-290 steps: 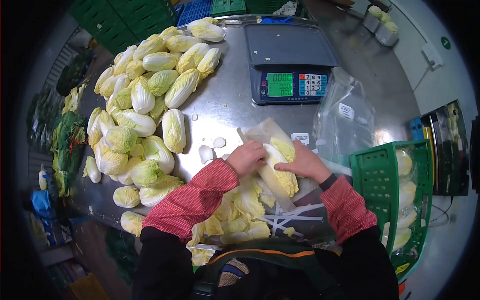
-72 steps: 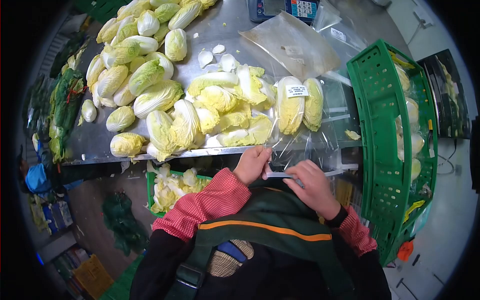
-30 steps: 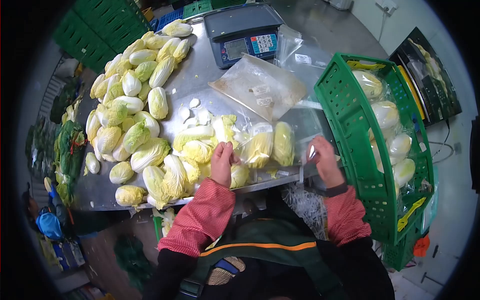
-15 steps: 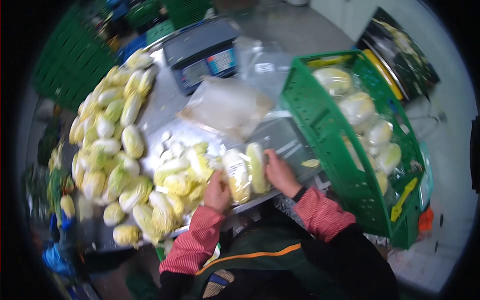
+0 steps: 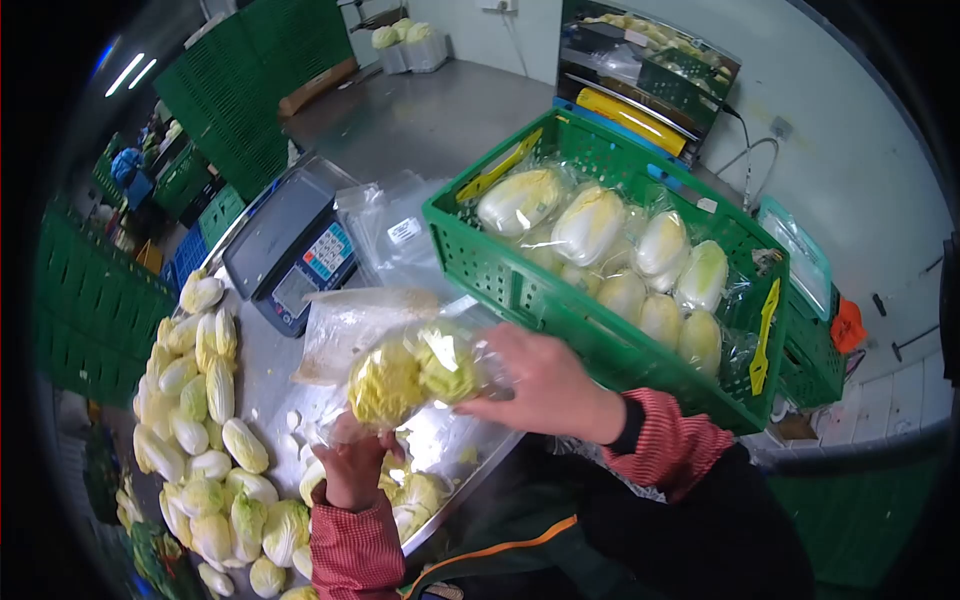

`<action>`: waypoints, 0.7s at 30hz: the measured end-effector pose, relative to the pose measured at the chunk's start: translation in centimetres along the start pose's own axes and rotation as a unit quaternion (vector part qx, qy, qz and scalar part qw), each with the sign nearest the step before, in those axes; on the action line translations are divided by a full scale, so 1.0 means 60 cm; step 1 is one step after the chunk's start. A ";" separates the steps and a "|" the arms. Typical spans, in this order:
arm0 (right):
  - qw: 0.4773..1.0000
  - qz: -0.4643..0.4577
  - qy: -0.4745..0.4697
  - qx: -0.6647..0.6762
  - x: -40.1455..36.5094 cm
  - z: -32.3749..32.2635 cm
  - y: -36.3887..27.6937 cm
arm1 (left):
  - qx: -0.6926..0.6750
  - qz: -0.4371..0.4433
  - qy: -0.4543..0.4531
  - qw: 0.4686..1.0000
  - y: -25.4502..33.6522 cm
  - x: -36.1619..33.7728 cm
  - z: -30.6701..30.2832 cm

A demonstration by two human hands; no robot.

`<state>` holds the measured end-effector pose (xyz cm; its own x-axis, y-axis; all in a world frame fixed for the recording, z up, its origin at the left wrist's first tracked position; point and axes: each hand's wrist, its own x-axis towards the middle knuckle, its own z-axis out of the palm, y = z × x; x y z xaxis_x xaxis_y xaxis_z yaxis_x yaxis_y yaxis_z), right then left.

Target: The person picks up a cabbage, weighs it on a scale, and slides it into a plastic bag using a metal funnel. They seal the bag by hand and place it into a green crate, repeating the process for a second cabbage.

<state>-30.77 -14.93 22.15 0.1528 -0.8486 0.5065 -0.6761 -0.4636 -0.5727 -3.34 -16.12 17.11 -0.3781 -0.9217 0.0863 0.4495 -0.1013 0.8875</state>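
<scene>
A clear plastic bag with two yellow-green cabbages (image 5: 388, 382) is lifted above the metal table (image 5: 262, 375). My left hand (image 5: 352, 458) has its fingers closed on the lower left end of the bag. Around the bag's right end, my right hand (image 5: 545, 385) is wrapped. Beneath lie loose cabbage leaves (image 5: 415, 497), partly hidden by my left hand. A large pile of loose Chinese cabbages (image 5: 205, 450) covers the table's left side. To the right stands a green crate (image 5: 490, 268) holding several bagged cabbages (image 5: 590, 225).
Behind the bag are a scale (image 5: 290, 245), flat plastic bags (image 5: 385, 225) and a cloudy plastic sheet (image 5: 335, 335). A screen (image 5: 640, 75) stands past the crate. Stacked green crates (image 5: 255, 85) and a person in blue (image 5: 130, 175) are at the back left.
The view has turned toward the crate. The bagged cabbages have been raised from the table's front edge and tipped sideways. My right hand has moved round the bag's right end.
</scene>
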 end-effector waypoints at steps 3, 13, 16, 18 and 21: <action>0.995 0.041 0.087 -0.041 0.021 -0.117 -0.009 | 0.182 0.044 -0.152 0.970 0.042 0.110 0.076; 0.840 0.429 0.230 0.241 -0.045 -0.311 0.312 | 0.541 0.068 -0.197 0.815 -0.107 0.450 0.413; 0.794 0.520 0.196 0.246 -0.086 -0.276 0.434 | 0.625 -0.041 -0.204 0.752 -0.171 0.491 0.435; 0.767 0.561 0.176 0.258 -0.101 -0.255 0.475 | 0.646 -0.043 -0.216 0.731 -0.199 0.502 0.441; 0.941 0.339 -0.018 0.012 -0.135 -0.240 0.589 | 0.635 -0.016 -0.263 0.726 -0.192 0.487 0.415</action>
<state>-66.27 -20.76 7.06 -0.2834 -0.9590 -0.0022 -0.6105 0.1821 -0.7708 -39.69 -32.54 20.66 -0.7791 -0.6217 -0.0802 -0.5494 0.6157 0.5648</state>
